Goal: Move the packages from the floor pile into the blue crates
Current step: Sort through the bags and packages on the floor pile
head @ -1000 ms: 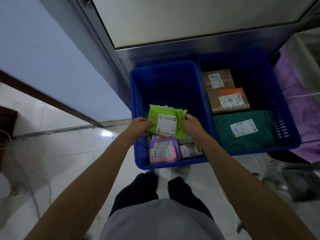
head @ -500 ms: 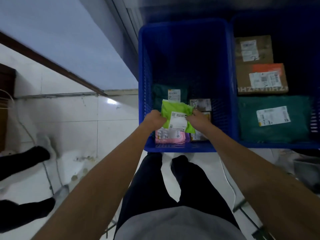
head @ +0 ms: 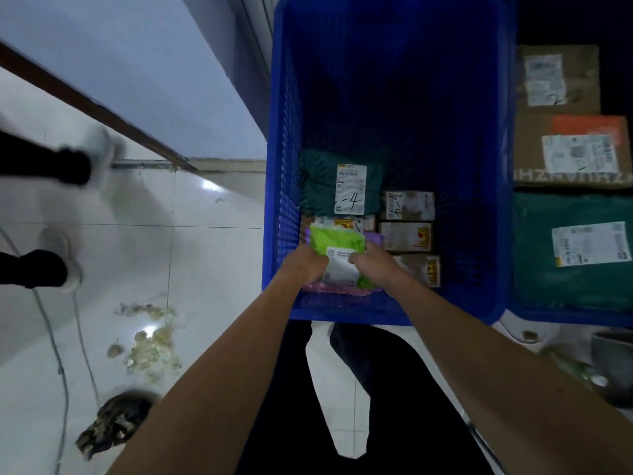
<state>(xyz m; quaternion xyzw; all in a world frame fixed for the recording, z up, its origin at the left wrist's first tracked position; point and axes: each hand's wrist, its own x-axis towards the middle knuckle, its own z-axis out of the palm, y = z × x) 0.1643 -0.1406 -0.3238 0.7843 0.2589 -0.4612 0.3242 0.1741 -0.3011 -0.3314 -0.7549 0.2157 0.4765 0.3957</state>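
Green package [head: 337, 243] hangs low in the left crate [head: 342, 63], at its near end, just above a pink package [head: 329, 289]. Left hand [head: 303, 269] and right hand [head: 375, 267] pinch its near corners, fingers curled onto it. The placing step looks almost done. Next: lay it flat beside the 3 boxes [head: 406, 236], release, lift both hands out.

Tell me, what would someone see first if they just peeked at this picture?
The bright green package jumps out first, held by the left hand and right hand low inside the big blue crate in the middle. Beside it, at the right edge, a second blue crate holds brown boxes and a dark green bag.
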